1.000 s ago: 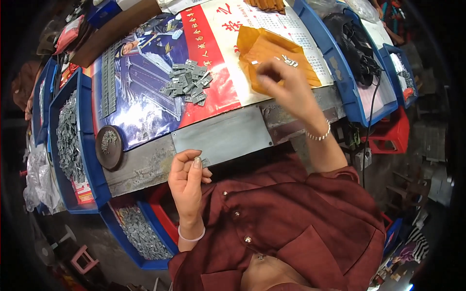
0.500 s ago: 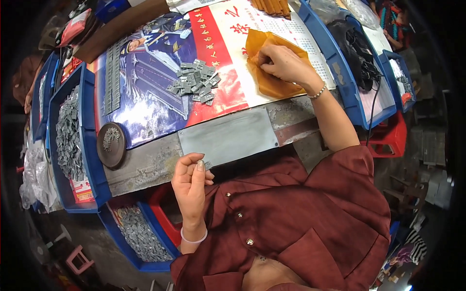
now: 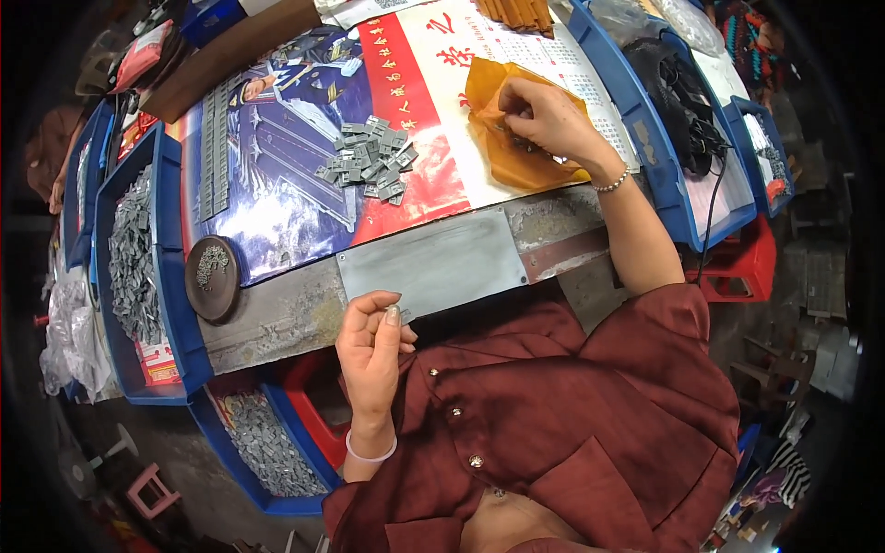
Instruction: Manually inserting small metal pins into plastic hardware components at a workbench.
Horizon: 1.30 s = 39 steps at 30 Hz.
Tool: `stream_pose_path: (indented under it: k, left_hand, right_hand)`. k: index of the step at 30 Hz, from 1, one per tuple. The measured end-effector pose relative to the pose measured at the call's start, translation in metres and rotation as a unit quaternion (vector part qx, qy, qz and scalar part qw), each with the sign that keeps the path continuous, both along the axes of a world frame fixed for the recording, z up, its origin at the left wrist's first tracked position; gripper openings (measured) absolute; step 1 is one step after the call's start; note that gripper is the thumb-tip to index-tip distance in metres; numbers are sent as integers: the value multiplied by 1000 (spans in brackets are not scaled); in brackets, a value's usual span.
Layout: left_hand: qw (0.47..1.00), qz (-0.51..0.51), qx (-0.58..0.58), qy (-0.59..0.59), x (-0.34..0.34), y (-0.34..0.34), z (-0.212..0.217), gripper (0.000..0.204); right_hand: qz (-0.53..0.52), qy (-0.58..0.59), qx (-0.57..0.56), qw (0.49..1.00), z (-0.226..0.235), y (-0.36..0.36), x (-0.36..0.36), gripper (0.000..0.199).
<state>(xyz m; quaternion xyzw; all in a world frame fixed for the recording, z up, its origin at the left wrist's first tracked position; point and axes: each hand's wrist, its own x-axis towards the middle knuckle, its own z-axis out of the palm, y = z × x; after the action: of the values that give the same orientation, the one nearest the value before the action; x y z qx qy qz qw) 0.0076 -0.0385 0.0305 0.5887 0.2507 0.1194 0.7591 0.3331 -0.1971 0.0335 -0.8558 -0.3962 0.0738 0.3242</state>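
My left hand [image 3: 371, 355], raised at the table's front edge, is closed in a pinch with a small grey piece [image 3: 407, 316] showing at the fingertips. Over an orange see-through plastic sheet or bag [image 3: 490, 138], my right hand [image 3: 553, 122] is bent with thumb and fingers together; what they hold, if anything, is hidden. A loose heap of small grey rectangular parts [image 3: 369, 158] lies on the poster [image 3: 431, 180] to the left of the orange plastic. Between my hands is a flat grey metal plate [image 3: 433, 263] at the table edge.
Rows of grey parts [image 3: 214, 152] line the poster's left side. A round brown dish [image 3: 213, 300] holds tiny metal bits. Blue bins [image 3: 175, 276] of grey parts stand left, another blue bin [image 3: 678, 198] with black material right. A red stool [image 3: 751, 263] is beyond it.
My left hand has shifted slightly to the right with the small grey piece. My right hand has moved a little over the orange plastic, its fingers still bent together.
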Motion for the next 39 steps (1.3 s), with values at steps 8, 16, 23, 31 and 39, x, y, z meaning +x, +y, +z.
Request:
stream_pose_path:
  k: [8,16,23,31,39]
  left_hand:
    - [1000,-5,-3,17,8,-7,2,17]
    - [998,-59,-7,17,25,-13,16,18]
    - [997,-53,-57,-9,23,-11,15,19]
    - [997,-24,-68,-19,17,-6,12,19]
    - [996,-20,-92,-5,18,-3,10,15]
  right_hand:
    - [-16,317,172,933,16,-3,-30,16]
    - [97,494,204,840,29,12,-122,20]
    - [190,19,209,959,22,27,-164,26]
    - [234,-123,205,942,23,34,-176,29]
    - [151,154,225,950,19,27,-174,19]
